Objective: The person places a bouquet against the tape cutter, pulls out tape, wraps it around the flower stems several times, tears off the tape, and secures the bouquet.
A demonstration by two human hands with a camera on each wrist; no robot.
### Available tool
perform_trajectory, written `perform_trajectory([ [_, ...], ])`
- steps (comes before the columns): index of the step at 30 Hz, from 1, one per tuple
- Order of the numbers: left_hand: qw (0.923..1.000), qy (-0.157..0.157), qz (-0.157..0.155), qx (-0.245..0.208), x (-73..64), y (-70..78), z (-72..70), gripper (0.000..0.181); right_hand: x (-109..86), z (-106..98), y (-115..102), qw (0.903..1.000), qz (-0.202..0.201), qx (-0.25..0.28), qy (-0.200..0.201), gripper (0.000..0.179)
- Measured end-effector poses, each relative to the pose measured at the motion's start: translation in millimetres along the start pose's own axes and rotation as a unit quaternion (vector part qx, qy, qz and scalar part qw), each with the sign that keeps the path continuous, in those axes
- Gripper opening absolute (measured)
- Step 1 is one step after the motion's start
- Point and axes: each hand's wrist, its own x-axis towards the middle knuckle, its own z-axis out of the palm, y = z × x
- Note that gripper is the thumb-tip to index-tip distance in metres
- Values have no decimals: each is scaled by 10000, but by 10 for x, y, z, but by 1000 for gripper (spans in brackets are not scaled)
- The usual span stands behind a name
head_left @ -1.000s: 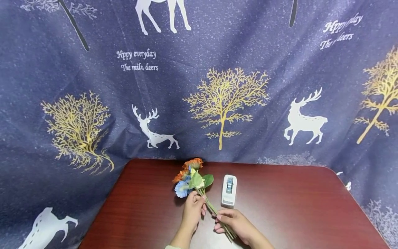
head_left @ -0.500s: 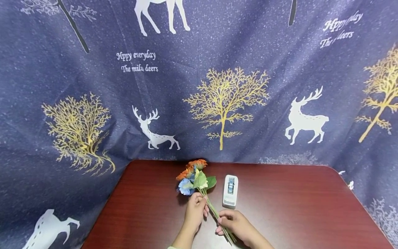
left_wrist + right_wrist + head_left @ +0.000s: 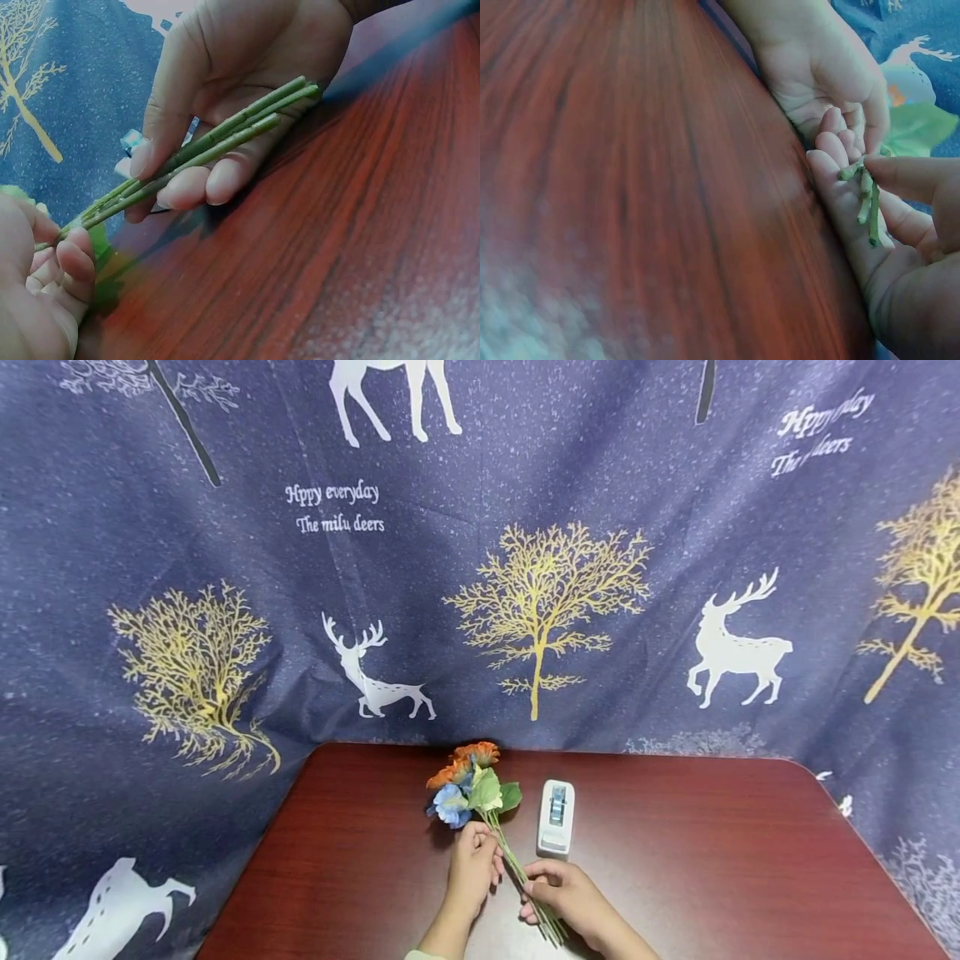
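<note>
A small bouquet of flowers point(image 3: 452, 804), orange and blue with green leaves, slants over the table, blooms toward the back left. Just below the blooms, my left hand point(image 3: 472, 868) pinches the upper stems between thumb and fingers. Farther down, my right hand point(image 3: 564, 897) holds the lower stems, thumb on one side and fingers on the other. In the left wrist view the several green stems point(image 3: 225, 139) run across the right hand's fingers, their cut ends sticking out past it. The right wrist view shows those stem ends point(image 3: 866, 196) close up, with the left hand point(image 3: 825, 75) behind.
A white tape dispenser point(image 3: 555, 818) with a bluish roll stands on the table just right of the bouquet, close beyond the right hand. The dark red wooden table point(image 3: 712, 843) ends at the back against a blue cloth point(image 3: 420, 568) printed with deer and trees.
Over the last second the bouquet and both hands shift slightly right in the head view, as does the tape dispenser. Both hands keep their hold on the stems.
</note>
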Motion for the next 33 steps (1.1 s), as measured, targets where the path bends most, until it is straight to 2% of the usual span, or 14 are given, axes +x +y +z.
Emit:
perform_trajectory([
  [9,9999,104,-88,90,-7,-23,-2,12,-2,64,-32,9998,26,-118,135,33],
  [12,9996,168,-135,164,-24,-26,5,12,-10,94,-57,9970,-163,-672,354,29],
  [14,9995,212,-152,179,-35,-18,13,10,-24,108,-82,9875,-385,-1410,592,24],
  [15,9994,242,-146,184,-39,-11,16,10,-32,113,-94,9794,-491,-1818,723,22],
  [18,9993,302,-160,171,-43,12,29,9,-55,121,-121,9460,-761,-2975,1042,19],
  [21,9989,325,-219,240,-60,36,27,14,-78,134,-144,9219,-886,-3599,1126,21],
  [23,9988,307,-272,254,-74,46,22,17,-91,138,-160,9139,-958,-3787,1109,23],
  [27,9990,251,-357,104,-119,66,5,20,-118,137,-197,9111,-1047,-3863,981,26],
  [30,9987,184,-466,5,-167,71,-11,19,-141,130,-207,9138,-1033,-3832,867,28],
  [33,9985,95,-545,1,-231,69,-28,19,-175,119,-200,9204,-954,-3713,774,33],
])
